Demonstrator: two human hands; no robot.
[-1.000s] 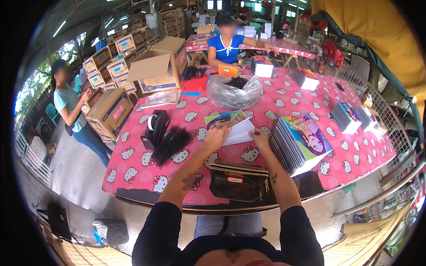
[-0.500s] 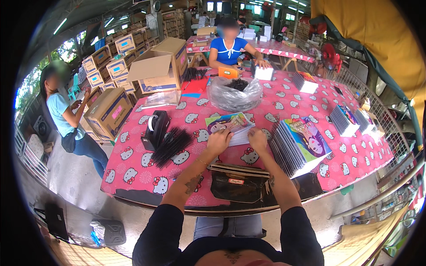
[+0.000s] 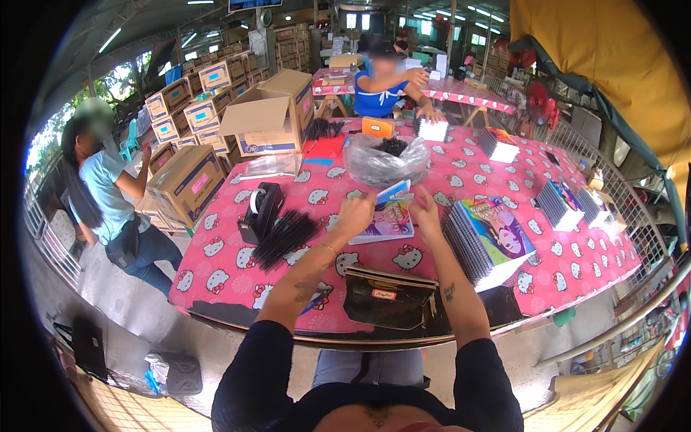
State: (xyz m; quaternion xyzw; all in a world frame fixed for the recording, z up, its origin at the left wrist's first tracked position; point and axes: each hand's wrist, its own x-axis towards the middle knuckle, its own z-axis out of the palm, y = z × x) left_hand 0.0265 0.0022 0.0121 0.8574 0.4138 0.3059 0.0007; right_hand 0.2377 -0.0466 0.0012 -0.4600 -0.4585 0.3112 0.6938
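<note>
A notebook [image 3: 389, 225] with a colourful illustrated cover lies flat on the table before me. Above its far edge, a thin booklet or folded cover [image 3: 394, 191], pale with a blue face, stands tilted up. My left hand [image 3: 357, 214] is closed on the left end of this raised piece. Beside the notebook's right edge my right hand [image 3: 425, 210] is lifted with curled fingers; whether something small is between them is hidden. To the right sits a tall stack of spiral-bound notebooks [image 3: 489, 241]. A dark zip pouch [image 3: 389, 299] lies nearest me.
Black binding coils [image 3: 286, 241] lie beside a tape dispenser [image 3: 258, 212] on the left. A clear plastic bag [image 3: 381, 162] holds more coils. Across the pink table [image 3: 461, 176], a co-worker in blue [image 3: 374, 97] touches a notebook stack. Another person [image 3: 108, 180] stands by cartons [image 3: 188, 180].
My left hand has raised a thin blue-faced piece above the notebook. My right hand has lifted off the notebook's edge. The co-worker across the table has raised one arm.
</note>
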